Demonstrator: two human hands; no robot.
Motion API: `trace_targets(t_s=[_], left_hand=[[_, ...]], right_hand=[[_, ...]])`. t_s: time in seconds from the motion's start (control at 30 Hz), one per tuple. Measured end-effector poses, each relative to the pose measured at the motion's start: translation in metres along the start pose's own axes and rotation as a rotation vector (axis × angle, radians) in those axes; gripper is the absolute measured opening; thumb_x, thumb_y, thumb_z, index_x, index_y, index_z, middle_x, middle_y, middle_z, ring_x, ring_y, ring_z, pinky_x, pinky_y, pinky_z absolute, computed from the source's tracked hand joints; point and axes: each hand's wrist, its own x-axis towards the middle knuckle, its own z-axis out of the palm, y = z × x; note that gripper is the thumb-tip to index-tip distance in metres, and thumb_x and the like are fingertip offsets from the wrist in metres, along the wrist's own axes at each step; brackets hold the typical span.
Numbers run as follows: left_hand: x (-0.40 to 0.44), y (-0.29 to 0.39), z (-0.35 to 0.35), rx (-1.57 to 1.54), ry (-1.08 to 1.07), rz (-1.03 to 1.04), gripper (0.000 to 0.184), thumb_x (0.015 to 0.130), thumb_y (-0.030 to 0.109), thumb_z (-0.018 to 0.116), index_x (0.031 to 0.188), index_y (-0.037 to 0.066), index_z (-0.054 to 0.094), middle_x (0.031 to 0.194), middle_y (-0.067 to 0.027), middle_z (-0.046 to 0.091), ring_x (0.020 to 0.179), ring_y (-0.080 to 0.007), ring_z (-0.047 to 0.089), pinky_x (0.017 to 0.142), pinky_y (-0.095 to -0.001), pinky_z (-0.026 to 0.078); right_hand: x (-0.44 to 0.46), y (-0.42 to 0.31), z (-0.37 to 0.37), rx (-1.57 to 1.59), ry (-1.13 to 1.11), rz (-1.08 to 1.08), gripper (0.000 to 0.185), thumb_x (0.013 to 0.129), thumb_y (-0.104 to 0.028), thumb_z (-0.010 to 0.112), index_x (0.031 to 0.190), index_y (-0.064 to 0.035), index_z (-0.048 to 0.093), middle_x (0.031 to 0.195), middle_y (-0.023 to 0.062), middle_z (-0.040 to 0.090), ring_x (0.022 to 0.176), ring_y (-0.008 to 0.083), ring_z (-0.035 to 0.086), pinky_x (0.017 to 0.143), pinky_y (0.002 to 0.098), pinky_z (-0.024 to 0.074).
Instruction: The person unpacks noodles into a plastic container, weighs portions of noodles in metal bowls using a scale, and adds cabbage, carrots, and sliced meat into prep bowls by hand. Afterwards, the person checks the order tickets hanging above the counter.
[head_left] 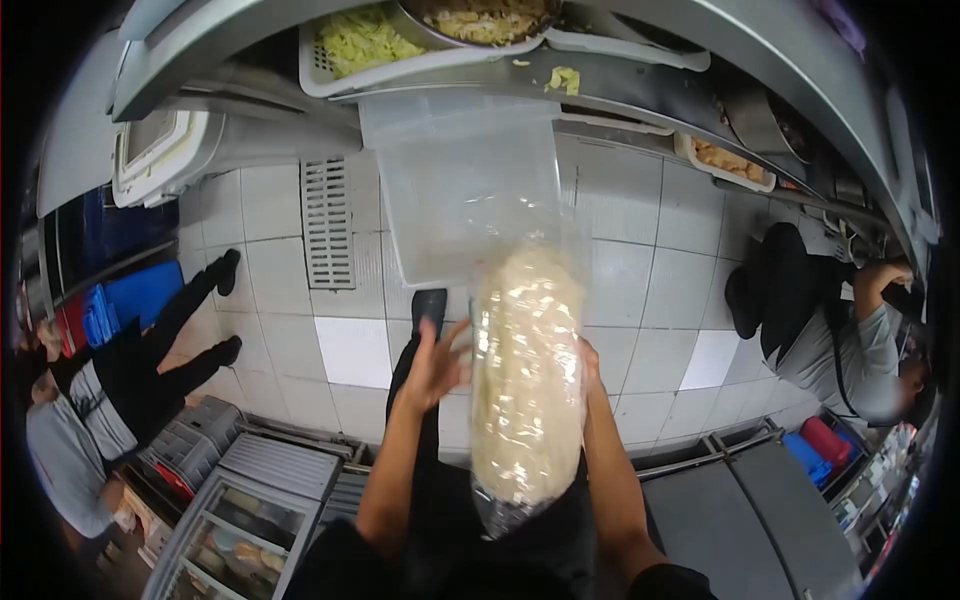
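A long clear plastic bag (528,375) packed with pale, cream-coloured food hangs upright in front of me; I cannot tell what the food is. My right hand (590,365) grips the bag along its right side, with most of the fingers hidden behind it. Beside the bag's left edge, my left hand (436,370) has its fingers spread and holds nothing. Just beyond the top of the bag is a translucent plastic tub (430,190), its near part overlapped by the bag's loose end.
A steel counter (640,85) runs across the top, carrying a white basket of shredded lettuce (365,42) and a metal bowl (480,20). One person (100,420) stands left, another (835,340) right. A floor drain grate (328,225) lies left of the tub.
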Motion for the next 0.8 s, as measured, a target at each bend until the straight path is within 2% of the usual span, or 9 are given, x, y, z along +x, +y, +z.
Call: trace_targets(t_s=[0.17,0.3,0.4,0.47,0.5,0.6,0.7,0.73,0.8], left_hand=[[-0.02,0.008,0.04,0.846,0.293,0.349,0.08,0.085,0.049,0.054,0.142,0.005,0.02,0.138,-0.0202,0.037,0.12,-0.0293,0.048,0.095,-0.0426,0.043],[0.018,0.056,0.033,0.604,0.331,0.098,0.069,0.085,0.03,0.061,0.138,0.004,0.027,0.118,-0.0171,0.055,0.099,-0.0289,0.061,0.077,-0.0368,0.053],[0.058,0.054,0.018,0.456,0.327,0.06,0.057,0.086,0.023,0.06,0.134,0.006,0.034,0.103,-0.0157,0.062,0.089,-0.0265,0.065,0.07,-0.0321,0.055],[0.053,-0.005,0.003,0.385,0.267,0.165,0.045,0.088,0.015,0.053,0.131,0.012,0.041,0.109,-0.0137,0.061,0.092,-0.0244,0.063,0.079,-0.0371,0.051],[0.058,-0.001,0.01,0.383,0.256,0.177,0.045,0.088,0.015,0.053,0.131,0.012,0.041,0.109,-0.0137,0.061,0.092,-0.0244,0.063,0.079,-0.0371,0.051],[0.063,0.016,0.018,0.81,0.616,0.471,0.056,0.088,0.025,0.056,0.135,0.006,0.034,0.111,-0.0203,0.059,0.093,-0.0333,0.062,0.082,-0.0401,0.049],[0.108,0.089,0.001,1.645,1.072,0.886,0.072,0.082,0.039,0.061,0.13,-0.007,0.035,0.104,-0.0272,0.06,0.091,-0.0406,0.061,0.082,-0.0407,0.049],[0.118,0.108,0.003,1.779,0.972,0.543,0.071,0.08,0.043,0.063,0.123,-0.01,0.042,0.1,-0.027,0.061,0.091,-0.0401,0.061,0.082,-0.0415,0.05],[0.139,0.125,-0.003,1.886,0.849,0.168,0.072,0.077,0.047,0.064,0.116,-0.012,0.048,0.095,-0.0267,0.062,0.092,-0.0395,0.062,0.081,-0.0422,0.05]], right_hand=[[0.07,-0.04,0.102,-0.407,-0.05,-0.185,0.048,0.079,-0.028,0.066,0.114,0.0033,0.054,0.104,0.0153,0.061,0.095,0.0222,0.061,0.079,0.0335,0.0506],[0.137,-0.08,0.133,-0.362,-0.522,-0.132,0.057,0.078,-0.03,0.071,0.118,0.0037,0.048,0.104,0.0153,0.061,0.091,0.0222,0.062,0.072,0.0303,0.0528],[0.158,-0.038,0.104,-0.828,-0.122,-0.472,0.054,0.084,-0.013,0.064,0.127,0.0021,0.035,0.099,0.0142,0.062,0.081,0.0187,0.064,0.057,0.0293,0.0535],[0.102,-0.016,0.089,-1.079,-0.004,-0.162,0.034,0.076,0.008,0.045,0.105,0.0007,0.061,0.091,0.0099,0.063,0.088,0.0143,0.06,0.062,0.0252,0.051],[0.08,0.005,0.094,-1.002,-0.068,-0.494,0.029,0.078,0.009,0.044,0.094,-0.0008,0.066,0.08,0.0062,0.061,0.076,0.0123,0.06,0.056,0.0245,0.048],[0.059,0.002,0.118,-0.976,0.178,-0.36,0.028,0.08,-0.003,0.056,0.107,-0.0017,0.062,0.085,0.0082,0.063,0.074,0.015,0.061,0.064,0.0281,0.0505],[0.168,-0.023,0.11,-1.177,0.264,-0.854,0.062,0.074,-0.021,0.069,0.125,0.0042,0.044,0.093,0.0174,0.064,0.079,0.0257,0.065,0.068,0.0329,0.0526],[0.195,-0.031,0.116,-1.409,0.352,-1.048,0.074,0.071,-0.027,0.072,0.127,0.0068,0.038,0.095,0.0207,0.064,0.082,0.0297,0.065,0.071,0.0353,0.0529],[0.179,-0.05,0.172,-1.629,0.222,-0.098,0.068,0.068,-0.03,0.074,0.114,0.0123,0.048,0.098,0.027,0.063,0.092,0.0362,0.063,0.077,0.0389,0.0513]])
